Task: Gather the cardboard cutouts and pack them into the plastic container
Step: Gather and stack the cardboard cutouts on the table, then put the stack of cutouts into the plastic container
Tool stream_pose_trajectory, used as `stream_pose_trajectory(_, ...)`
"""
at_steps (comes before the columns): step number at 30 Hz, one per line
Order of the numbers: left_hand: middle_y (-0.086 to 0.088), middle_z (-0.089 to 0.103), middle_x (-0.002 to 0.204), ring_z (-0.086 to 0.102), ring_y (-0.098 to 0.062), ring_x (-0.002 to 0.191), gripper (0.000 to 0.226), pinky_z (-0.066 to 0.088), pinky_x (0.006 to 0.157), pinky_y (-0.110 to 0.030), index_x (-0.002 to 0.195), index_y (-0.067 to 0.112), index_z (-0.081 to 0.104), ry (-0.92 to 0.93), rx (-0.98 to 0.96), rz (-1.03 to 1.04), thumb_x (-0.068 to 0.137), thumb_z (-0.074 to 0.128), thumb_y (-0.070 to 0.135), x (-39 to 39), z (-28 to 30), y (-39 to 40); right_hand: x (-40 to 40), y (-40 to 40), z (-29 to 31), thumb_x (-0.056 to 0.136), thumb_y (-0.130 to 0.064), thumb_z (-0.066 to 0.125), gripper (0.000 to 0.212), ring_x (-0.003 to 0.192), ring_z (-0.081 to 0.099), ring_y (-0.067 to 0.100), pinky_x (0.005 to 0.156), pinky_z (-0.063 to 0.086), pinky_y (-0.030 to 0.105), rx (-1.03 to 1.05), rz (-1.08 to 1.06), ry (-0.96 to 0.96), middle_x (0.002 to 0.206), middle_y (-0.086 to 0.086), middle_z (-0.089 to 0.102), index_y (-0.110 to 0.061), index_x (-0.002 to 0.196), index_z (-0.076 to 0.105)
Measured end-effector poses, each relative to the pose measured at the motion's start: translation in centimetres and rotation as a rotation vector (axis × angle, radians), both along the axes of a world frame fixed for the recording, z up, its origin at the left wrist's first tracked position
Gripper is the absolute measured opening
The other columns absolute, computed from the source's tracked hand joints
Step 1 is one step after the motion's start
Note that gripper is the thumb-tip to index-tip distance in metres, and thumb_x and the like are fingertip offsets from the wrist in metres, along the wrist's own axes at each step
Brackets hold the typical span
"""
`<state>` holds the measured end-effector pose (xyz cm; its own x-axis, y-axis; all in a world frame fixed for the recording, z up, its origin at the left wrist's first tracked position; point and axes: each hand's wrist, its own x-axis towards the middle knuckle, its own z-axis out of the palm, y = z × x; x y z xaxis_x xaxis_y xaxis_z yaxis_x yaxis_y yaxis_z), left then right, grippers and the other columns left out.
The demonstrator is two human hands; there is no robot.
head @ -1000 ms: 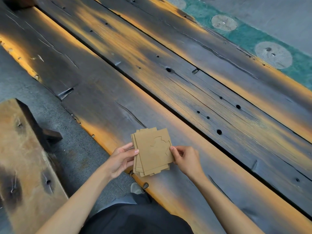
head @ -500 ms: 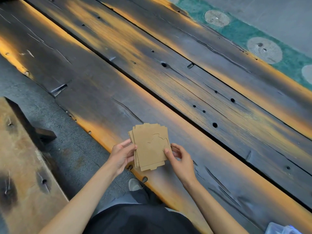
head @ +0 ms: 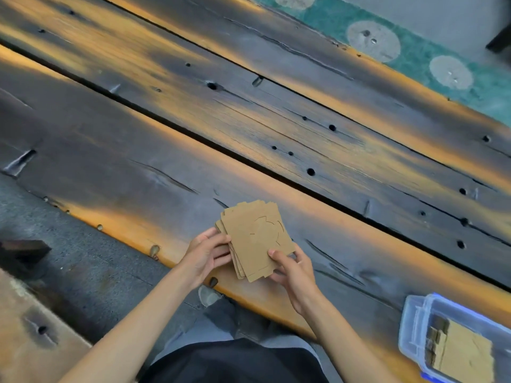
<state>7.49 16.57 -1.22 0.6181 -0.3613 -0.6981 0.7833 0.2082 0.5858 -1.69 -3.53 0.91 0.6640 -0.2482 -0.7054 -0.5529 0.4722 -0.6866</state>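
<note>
A stack of brown cardboard cutouts (head: 254,239) is held just above the near plank of the wooden table (head: 304,134). My left hand (head: 206,252) grips the stack's left edge. My right hand (head: 293,269) grips its lower right corner, thumb on the top sheet. The top sheet shows a cut curved outline. At the lower right, a clear plastic container (head: 409,327) with a blue rim sits on the table's near edge. It holds more brown cardboard cutouts (head: 464,352), and the frame cuts off part of it.
The table is made of long dark and orange planks with gaps and holes. A wooden bench (head: 25,338) stands at the lower left over grey floor. A green strip (head: 414,45) with pale round patches runs along the table's far side.
The view has swung to the right, bringing the plastic container into sight at the lower right. My right hand has shifted its grip lower on the stack. Both hands still hold it.
</note>
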Motion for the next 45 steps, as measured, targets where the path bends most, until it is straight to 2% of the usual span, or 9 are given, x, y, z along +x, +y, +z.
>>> stream_pose_trajectory(5,-0.006,0.080,0.112,0.076,-0.021,0.101,0.032,0.063,0.088,-0.040,0.122,0.017,0.071,-0.149,0.225,-0.193,0.091,0.075,0.020,2.1,1.9,-2.4,-1.9,-3.8,0.1,0.089,-0.010,0.075,0.039,0.101,0.077,0.028,0.080,0.064,0.047,-0.084,0.102,0.000,0.107,0.008,0.080,-0.017,0.126,0.065)
stream_pose_trajectory(15,-0.010,0.080,0.108,0.073,-0.014,0.089,0.034,0.056,0.071,-0.028,0.124,0.024,0.067,-0.283,0.306,-0.615,0.092,0.075,0.017,-1.5,4.1,-11.8,-8.8,-13.7,1.6,0.092,-0.005,0.070,0.032,0.091,0.079,0.019,0.063,0.062,0.030,-0.154,0.055,0.001,0.102,0.006,0.082,-0.017,0.121,0.070)
stream_pose_trajectory(20,-0.008,0.078,0.087,0.075,-0.012,0.076,0.028,0.057,0.059,-0.024,0.115,0.012,0.064,-0.281,0.274,-0.760,0.090,0.077,0.009,-5.9,3.8,-19.0,-14.7,-20.2,1.4,0.090,-0.009,0.074,0.031,0.096,0.078,0.023,0.083,0.062,0.042,-0.220,-0.021,0.069,0.100,0.008,0.082,-0.019,0.119,0.068)
stream_pose_trajectory(27,-0.024,0.071,0.092,0.072,-0.024,0.086,0.033,0.061,0.063,-0.025,0.117,0.000,0.058,-0.318,0.322,-0.917,0.089,0.076,0.003,-12.5,4.2,-28.6,-22.6,-27.9,1.9,0.087,-0.004,0.077,0.035,0.076,0.078,0.010,0.055,0.055,0.018,-0.244,-0.124,0.146,0.091,0.007,0.082,-0.014,0.120,0.067)
stream_pose_trajectory(30,-0.036,0.073,0.100,0.074,-0.036,0.087,0.036,0.063,0.070,-0.034,0.119,-0.004,0.058,-0.367,0.360,-0.966,0.088,0.077,0.001,-14.9,4.1,-32.5,-25.4,-30.6,2.0,0.087,0.000,0.076,0.036,0.067,0.073,0.010,0.056,0.052,0.022,-0.271,-0.158,0.172,0.083,0.005,0.081,-0.012,0.120,0.067)
stream_pose_trajectory(34,-0.028,0.077,0.095,0.076,-0.041,0.093,0.031,0.061,0.089,-0.055,0.110,0.004,0.060,-0.411,0.420,-1.033,0.086,0.080,0.006,-17.5,3.7,-36.6,-28.2,-34.0,1.9,0.086,-0.002,0.077,0.039,0.080,0.077,0.012,0.061,0.058,0.025,-0.300,-0.197,0.198,0.092,0.005,0.082,-0.016,0.121,0.067)
stream_pose_trajectory(38,-0.019,0.080,0.091,0.078,-0.030,0.089,0.030,0.061,0.088,-0.050,0.104,0.014,0.060,-0.494,0.499,-1.095,0.083,0.083,0.013,-20.2,3.1,-40.3,-30.6,-37.3,2.1,0.084,-0.007,0.080,0.040,0.081,0.076,0.007,0.063,0.057,0.020,-0.354,-0.185,0.241,0.086,-0.004,0.079,-0.033,0.113,0.068)
stream_pose_trajectory(41,-0.016,0.078,0.087,0.077,-0.030,0.088,0.028,0.060,0.084,-0.046,0.094,0.020,0.057,-0.551,0.547,-1.130,0.084,0.082,0.014,-22.1,2.8,-42.7,-31.9,-39.5,1.8,0.085,-0.003,0.080,0.040,0.070,0.073,-0.002,0.053,0.051,0.010,-0.395,-0.169,0.276,0.082,-0.008,0.075,-0.022,0.118,0.069)
stream_pose_trajectory(45,0.004,0.069,0.078,0.071,-0.018,0.079,0.027,0.053,0.069,-0.034,0.100,0.022,0.056,-0.637,0.631,-1.172,0.086,0.080,0.023,-23.9,2.4,-45.4,-32.7,-41.7,1.8,0.086,-0.009,0.081,0.045,0.082,0.068,0.003,0.065,0.053,0.018,-0.444,-0.120,0.322,0.092,-0.006,0.073,-0.021,0.127,0.065)
